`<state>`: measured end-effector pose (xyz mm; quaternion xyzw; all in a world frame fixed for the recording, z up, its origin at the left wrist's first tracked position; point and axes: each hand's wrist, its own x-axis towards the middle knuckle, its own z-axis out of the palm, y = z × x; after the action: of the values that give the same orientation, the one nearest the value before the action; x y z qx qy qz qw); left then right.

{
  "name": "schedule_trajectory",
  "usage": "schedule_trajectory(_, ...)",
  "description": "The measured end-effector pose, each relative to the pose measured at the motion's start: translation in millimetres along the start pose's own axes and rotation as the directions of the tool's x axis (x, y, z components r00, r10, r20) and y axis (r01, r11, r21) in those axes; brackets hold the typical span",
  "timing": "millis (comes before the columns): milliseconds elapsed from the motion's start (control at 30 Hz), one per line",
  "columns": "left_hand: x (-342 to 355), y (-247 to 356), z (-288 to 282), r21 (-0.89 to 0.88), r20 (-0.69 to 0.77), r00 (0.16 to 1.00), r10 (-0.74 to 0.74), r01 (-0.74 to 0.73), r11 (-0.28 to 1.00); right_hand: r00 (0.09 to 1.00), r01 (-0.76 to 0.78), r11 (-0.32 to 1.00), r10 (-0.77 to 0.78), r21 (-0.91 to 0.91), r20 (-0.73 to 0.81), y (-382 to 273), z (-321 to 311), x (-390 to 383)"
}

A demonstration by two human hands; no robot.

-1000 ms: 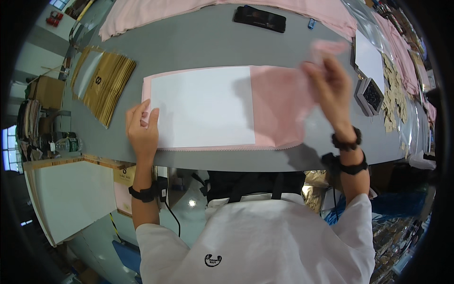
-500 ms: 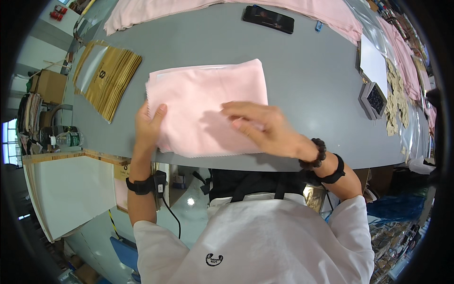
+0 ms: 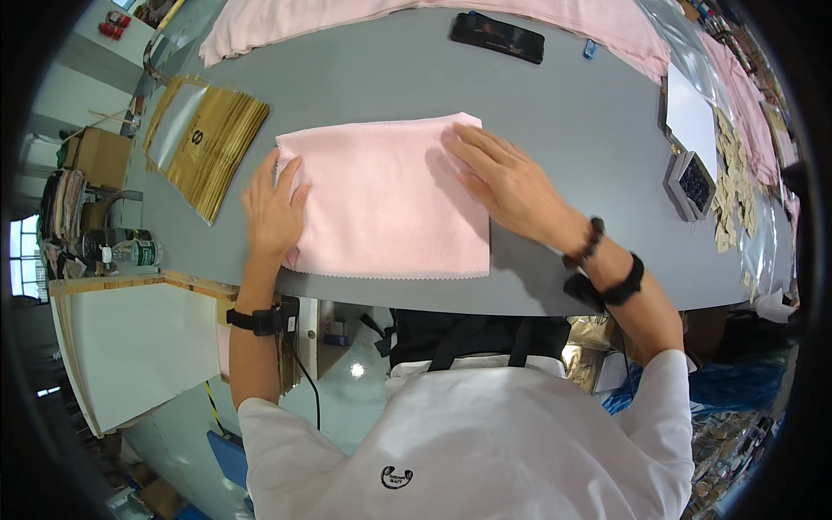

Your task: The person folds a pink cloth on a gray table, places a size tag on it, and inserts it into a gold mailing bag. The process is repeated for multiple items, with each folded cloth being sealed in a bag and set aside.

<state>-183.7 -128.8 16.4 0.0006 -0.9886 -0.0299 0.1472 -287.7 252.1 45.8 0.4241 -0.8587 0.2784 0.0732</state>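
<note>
A folded pale pink cloth [image 3: 381, 208] with a zigzag-cut edge lies flat on the grey table. Its shape is close to a rectangle, and the top surface looks smooth. My left hand [image 3: 274, 212] rests along the cloth's left edge, fingers apart, with thumb and forefinger on the fabric. Over the upper right corner, my right hand [image 3: 511, 186] is spread with its fingertips on the cloth. Neither hand grips anything that I can see.
Gold-coloured packaging bags [image 3: 208, 147] are stacked at the left. A black phone [image 3: 497, 37] and a long pink cloth [image 3: 295, 22] lie at the far side. On the right are a dark-filled grey tray [image 3: 693, 185], a white sheet [image 3: 689, 113] and beige tags [image 3: 732, 182].
My right hand has moved from the cloth's middle to its upper right corner. The cloth now lies flatter, and the white strip at its top edge no longer shows. My left hand's fingers have shifted upward.
</note>
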Motion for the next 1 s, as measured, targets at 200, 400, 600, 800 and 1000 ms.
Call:
schedule_trajectory(200,-1.4,-18.7,23.3,-0.04,0.117,0.993,-0.016,0.021,0.999,0.975,0.05,0.985,-0.012,-0.168,0.22,27.0,4.0,21.0)
schedule_trajectory(400,-3.6,5.2,18.8,-0.026,0.099,0.995,-0.01,0.013,1.0,0.978,-0.183,0.982,0.188,-0.054,0.087,33.7,-68.9,-51.9)
schedule_trajectory(600,-6.4,80.6,26.2,0.033,-0.025,0.998,0.056,-0.056,0.998,0.762,-0.572,0.806,0.452,-0.155,-0.463,112.0,-150.2,-144.3)
schedule_trajectory(800,13.4,137.0,37.1,-0.052,-0.036,0.998,0.053,-0.055,0.997,0.421,-0.906,0.242,0.594,-0.346,-0.685,235.4,-267.3,-280.3)
schedule_trajectory(1000,19.3,147.5,37.4,-0.123,-0.006,0.999,0.04,-0.04,0.992,0.105,-0.982,0.017,0.878,-0.188,-0.467,271.3,-280.6,-393.6)
